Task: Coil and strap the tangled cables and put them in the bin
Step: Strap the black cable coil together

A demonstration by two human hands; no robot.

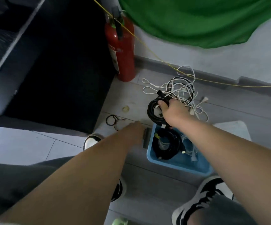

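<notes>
My right hand (174, 112) grips a coiled black cable (152, 111) with a black strap around it, held just beyond the far rim of the blue bin (178, 164). Inside the bin lies another coiled black cable (167, 146) beside a coiled clear-white cable (189, 148). My left hand (135, 132) reaches down to the floor left of the bin, at a dark strap (146, 138) lying against the bin's wall; whether it grips the strap is hidden. A tangle of white cables (181, 90) lies on the floor behind my right hand.
A red fire extinguisher (121, 46) stands at the back against a dark cabinet. A thin yellow cord (147, 47) runs across the wall. Small black loops (112, 120) and a tape ring (125, 109) lie on the floor. Green cloth (196, 18) hangs above. My shoes (202, 200) flank the bin.
</notes>
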